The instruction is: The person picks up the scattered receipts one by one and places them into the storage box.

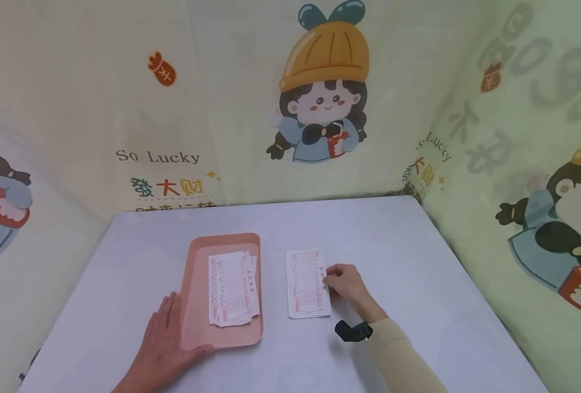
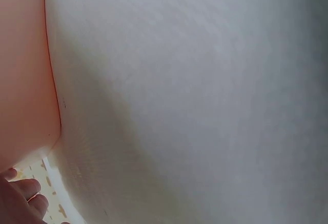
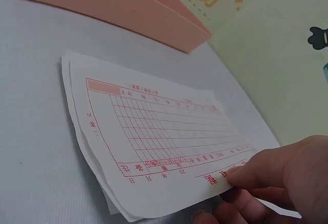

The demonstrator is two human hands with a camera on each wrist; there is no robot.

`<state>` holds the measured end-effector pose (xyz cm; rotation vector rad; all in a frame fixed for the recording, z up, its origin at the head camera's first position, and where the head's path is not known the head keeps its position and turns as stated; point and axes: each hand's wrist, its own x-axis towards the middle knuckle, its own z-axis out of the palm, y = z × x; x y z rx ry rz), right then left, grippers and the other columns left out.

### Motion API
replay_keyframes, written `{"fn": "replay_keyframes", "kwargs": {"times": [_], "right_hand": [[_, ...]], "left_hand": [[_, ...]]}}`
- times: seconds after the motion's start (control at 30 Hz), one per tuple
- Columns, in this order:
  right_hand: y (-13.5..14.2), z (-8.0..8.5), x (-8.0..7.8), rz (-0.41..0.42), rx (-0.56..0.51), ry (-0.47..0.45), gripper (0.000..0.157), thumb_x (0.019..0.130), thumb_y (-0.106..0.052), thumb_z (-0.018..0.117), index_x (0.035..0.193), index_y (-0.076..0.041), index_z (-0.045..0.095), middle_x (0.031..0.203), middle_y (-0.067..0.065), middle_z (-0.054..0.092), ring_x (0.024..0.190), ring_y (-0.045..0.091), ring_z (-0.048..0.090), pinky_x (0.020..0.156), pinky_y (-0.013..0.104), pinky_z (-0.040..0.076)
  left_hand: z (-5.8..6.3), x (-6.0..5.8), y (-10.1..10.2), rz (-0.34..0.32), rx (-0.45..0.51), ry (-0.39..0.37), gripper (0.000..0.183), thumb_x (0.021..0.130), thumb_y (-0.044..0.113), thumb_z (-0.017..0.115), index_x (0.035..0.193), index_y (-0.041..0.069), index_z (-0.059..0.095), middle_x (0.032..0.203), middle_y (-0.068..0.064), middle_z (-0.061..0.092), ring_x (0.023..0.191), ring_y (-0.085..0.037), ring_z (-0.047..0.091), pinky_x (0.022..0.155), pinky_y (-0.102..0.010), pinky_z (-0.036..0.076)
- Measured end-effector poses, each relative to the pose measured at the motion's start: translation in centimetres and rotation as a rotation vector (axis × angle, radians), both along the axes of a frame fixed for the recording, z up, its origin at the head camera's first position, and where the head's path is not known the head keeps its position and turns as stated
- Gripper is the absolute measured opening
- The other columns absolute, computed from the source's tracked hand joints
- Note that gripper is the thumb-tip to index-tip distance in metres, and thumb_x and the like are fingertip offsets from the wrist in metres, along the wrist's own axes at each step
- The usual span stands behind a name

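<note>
A stack of printed paper forms (image 1: 308, 284) with red lines lies on the white table, right of a pink tray (image 1: 194, 327). My right hand (image 1: 347, 281) pinches the stack's right edge, thumb on top and fingers beneath; in the right wrist view that edge of the forms (image 3: 159, 137) is lifted a little. More forms (image 1: 233, 286) lie loosely overlapped inside the tray. Against the tray's left side and near corner rests my left hand (image 1: 165, 344), its fingers straight and thumb spread along the near edge. Only its fingertips (image 2: 31, 188) show in the left wrist view.
The white table (image 1: 369, 234) reaches back to a cream curtain (image 1: 231, 109) printed with cartoon figures, which also hangs along both sides. A black band with a small device (image 1: 353, 331) sits on my right wrist.
</note>
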<state>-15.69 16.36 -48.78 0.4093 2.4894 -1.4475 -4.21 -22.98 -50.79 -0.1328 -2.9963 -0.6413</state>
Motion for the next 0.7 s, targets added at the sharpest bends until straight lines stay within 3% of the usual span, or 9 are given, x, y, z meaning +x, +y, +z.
{"fn": "replay_keyframes", "kwargs": {"times": [0.5, 0.7], "right_hand": [[0.55, 0.17, 0.15, -0.011, 0.007, 0.003, 0.024, 0.093, -0.010, 0.063, 0.115, -0.001, 0.064, 0.098, 0.012, 0.065, 0.078, 0.020, 0.061, 0.064, 0.026, 0.055], [0.73, 0.25, 0.28, -0.011, -0.008, 0.023, 0.026, 0.093, -0.010, 0.062, 0.117, 0.000, 0.062, 0.100, 0.012, 0.065, 0.078, 0.020, 0.062, 0.066, 0.027, 0.056]], "left_hand": [[0.03, 0.10, 0.13, 0.001, -0.005, 0.019, 0.135, 0.065, 0.070, 0.077, 0.155, -0.006, 0.011, 0.155, -0.032, 0.023, 0.142, -0.047, 0.022, 0.110, -0.066, 0.023], [0.09, -0.01, 0.14, 0.007, -0.004, -0.020, 0.137, 0.065, 0.073, 0.075, 0.155, -0.005, 0.009, 0.156, -0.032, 0.021, 0.143, -0.047, 0.020, 0.110, -0.067, 0.022]]}}
